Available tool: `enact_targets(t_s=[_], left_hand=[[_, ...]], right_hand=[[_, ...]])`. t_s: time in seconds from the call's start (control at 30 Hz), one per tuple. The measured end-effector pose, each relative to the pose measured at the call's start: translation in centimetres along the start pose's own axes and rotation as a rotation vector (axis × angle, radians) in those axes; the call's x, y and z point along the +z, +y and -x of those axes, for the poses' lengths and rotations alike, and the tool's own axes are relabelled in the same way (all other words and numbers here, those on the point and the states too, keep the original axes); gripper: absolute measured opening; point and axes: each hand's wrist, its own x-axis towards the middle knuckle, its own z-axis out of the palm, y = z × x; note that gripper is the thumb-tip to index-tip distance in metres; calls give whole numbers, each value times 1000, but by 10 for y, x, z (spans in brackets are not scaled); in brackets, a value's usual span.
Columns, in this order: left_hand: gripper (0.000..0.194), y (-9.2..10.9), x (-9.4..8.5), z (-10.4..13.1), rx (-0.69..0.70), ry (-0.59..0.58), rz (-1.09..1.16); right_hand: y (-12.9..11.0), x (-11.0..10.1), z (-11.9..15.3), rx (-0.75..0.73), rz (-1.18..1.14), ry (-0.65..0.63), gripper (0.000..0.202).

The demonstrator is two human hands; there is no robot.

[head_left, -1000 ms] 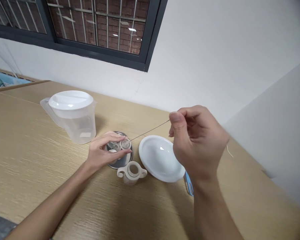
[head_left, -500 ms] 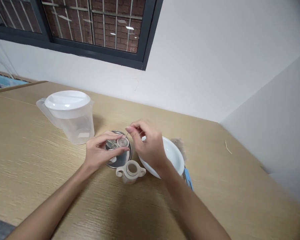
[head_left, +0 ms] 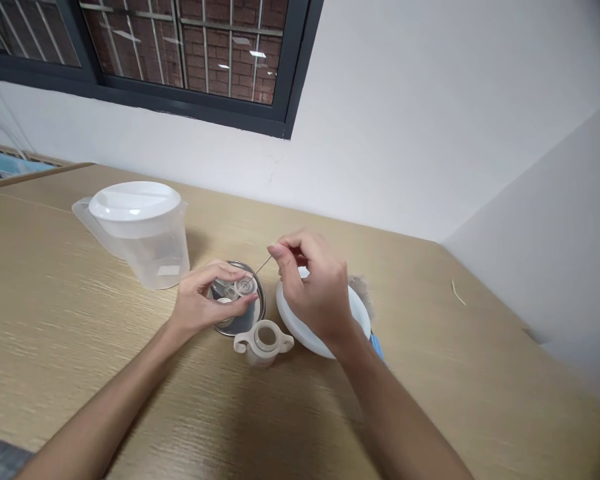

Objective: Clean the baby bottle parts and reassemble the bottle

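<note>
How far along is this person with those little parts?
Looks partway. Done, it seems: the cup stands open and small pieces lie on the dish. In hand: the left hand holds a cap, the right hand a wire angled down to it. Perhaps left: those pieces are still loose. I can't tell how much remains.

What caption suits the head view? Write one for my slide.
Left hand holds a round part while the right hand points a thin rod at it.

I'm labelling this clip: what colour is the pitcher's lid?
The lid is white, as the head view shows best.
</note>
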Motion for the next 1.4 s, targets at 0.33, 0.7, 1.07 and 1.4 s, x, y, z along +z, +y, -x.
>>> enact_targets(t_s=[0.33,0.7,1.07,1.4], left_hand=[[34,-8,1,2,54,-25,-22],[41,-6,6,7,20,24,69],[46,-2,7,5,12,39,107],[47,-2,10,8,-89,84,164]], right_hand=[[-15,-44,-15,63,-69,208,14],[-14,-50,-16,47,-54,230,15],[-13,-37,-13,9,-19,121,17],[3,10,4,2,-85,-66,17]])
